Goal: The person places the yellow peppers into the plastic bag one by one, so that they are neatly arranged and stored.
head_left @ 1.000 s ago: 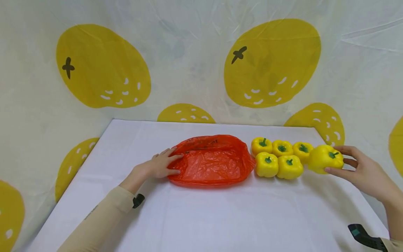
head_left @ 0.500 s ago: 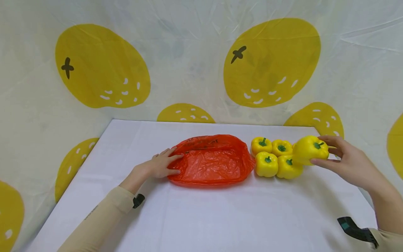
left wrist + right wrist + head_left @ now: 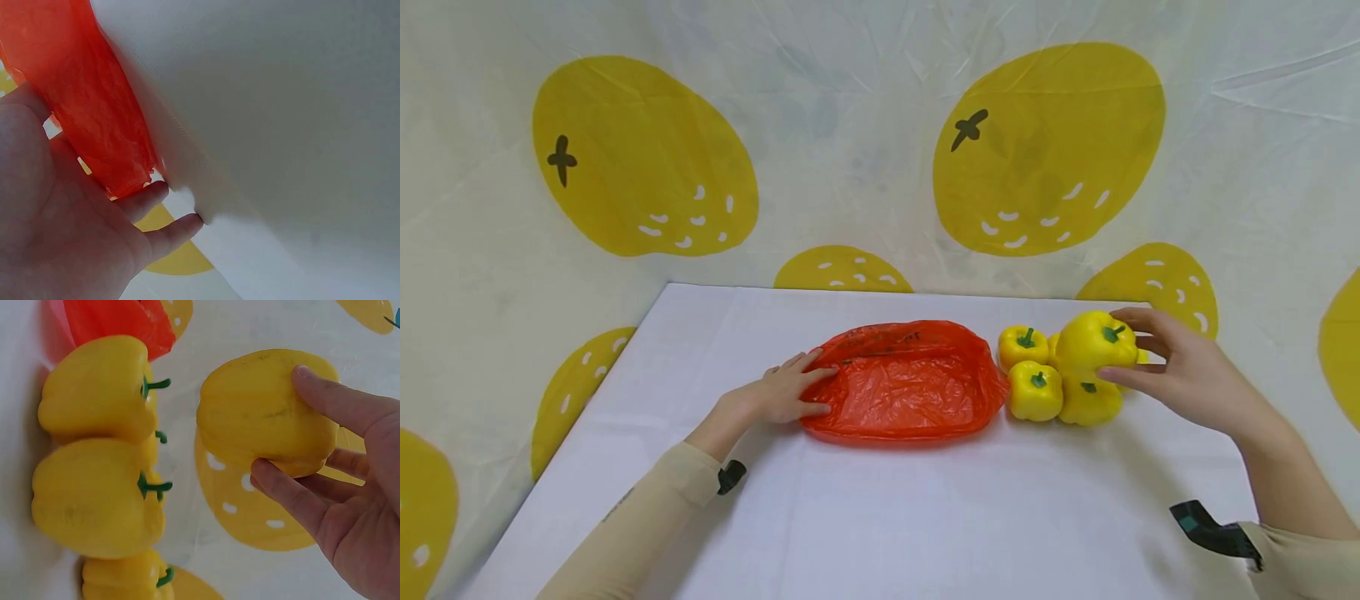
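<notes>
A yellow bell pepper (image 3: 1086, 342) with a green stem is held up by my right hand (image 3: 1187, 375), above the other peppers. In the right wrist view, the thumb and fingertips grip its sides. Several more yellow bell peppers (image 3: 1034, 392) stand in two rows, stems up, some covered by the held one. To their left lies a red plastic bag (image 3: 904, 393), its wide mouth facing up. My left hand (image 3: 784, 393) rests at the bag's left rim, fingers spread. In the left wrist view, the thumb and one finger pass behind the red plastic, while two fingertips (image 3: 187, 226) touch the tabletop.
A white-covered table (image 3: 880, 517) carries everything. Behind it hangs a pale cloth (image 3: 842, 150) printed with large yellow fruit shapes. The bag's right end sits close beside the nearest peppers.
My right hand has carried the bell pepper left and upward, from the right end of the rows to above their middle. The left hand and the bag stay put.
</notes>
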`<action>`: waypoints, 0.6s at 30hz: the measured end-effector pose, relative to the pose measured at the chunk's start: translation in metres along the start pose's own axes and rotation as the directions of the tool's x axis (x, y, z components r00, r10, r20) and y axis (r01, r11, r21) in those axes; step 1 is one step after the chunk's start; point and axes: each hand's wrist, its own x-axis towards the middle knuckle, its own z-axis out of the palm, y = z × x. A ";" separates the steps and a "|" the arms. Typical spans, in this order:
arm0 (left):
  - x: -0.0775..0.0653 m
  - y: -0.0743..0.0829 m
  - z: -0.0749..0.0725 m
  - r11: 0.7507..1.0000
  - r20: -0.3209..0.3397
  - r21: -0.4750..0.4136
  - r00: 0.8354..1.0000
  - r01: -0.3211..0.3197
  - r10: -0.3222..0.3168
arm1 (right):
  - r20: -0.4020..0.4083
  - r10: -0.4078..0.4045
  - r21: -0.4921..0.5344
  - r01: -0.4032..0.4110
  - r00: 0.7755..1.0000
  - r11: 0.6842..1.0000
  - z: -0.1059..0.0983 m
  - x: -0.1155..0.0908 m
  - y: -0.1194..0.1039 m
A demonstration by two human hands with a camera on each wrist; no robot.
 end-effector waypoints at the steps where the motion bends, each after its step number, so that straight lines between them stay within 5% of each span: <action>1: 0.000 0.000 0.000 1.000 0.002 -0.001 1.000 0.000 0.000 | -0.002 -0.016 -0.002 0.016 1.000 1.000 0.001 0.001 -0.002; 18: 0.003 0.000 0.000 1.000 0.010 -0.002 1.000 0.003 -0.003 | 0.088 -0.060 0.015 0.059 0.994 0.998 0.042 0.028 -0.035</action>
